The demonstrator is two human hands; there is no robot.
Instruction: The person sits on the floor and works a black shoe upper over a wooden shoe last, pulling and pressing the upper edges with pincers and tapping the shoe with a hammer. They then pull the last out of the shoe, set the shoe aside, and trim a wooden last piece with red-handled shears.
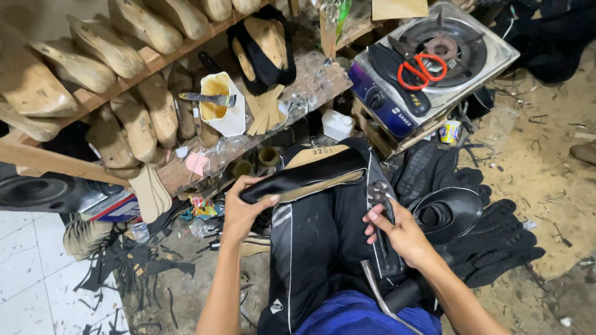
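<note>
Left hand [239, 208] fingers wrapped around black shoe upper on last [304, 177], held over lap. Right hand [397, 229] fingers closed on pliers [380, 195]. White container [225, 102] on shelf [310, 87] holds yellow glue and a brush [208, 98].

Left of lap: I see the floor [37, 291] strewn with black scraps [133, 267]; only the white tiles at the near left lie open.
Far left: the wooden shelf [155, 59], packed with wooden lasts [102, 43], walls off any reach.
Far centre: the glue pot [220, 102] and cut insoles [264, 111] crowd the lower board.
Far right: the gas stove [434, 68] carries red-handled scissors [422, 68]; no room on top.
Right of lap: a heap of black soles [490, 242] blocks the way.
Beyond the heap: the sandy ground [552, 180] at far right gives me passage.
Lap: the left hand [239, 208] and right hand [397, 229] have a gap between them over the dark trousers [316, 242].
</note>
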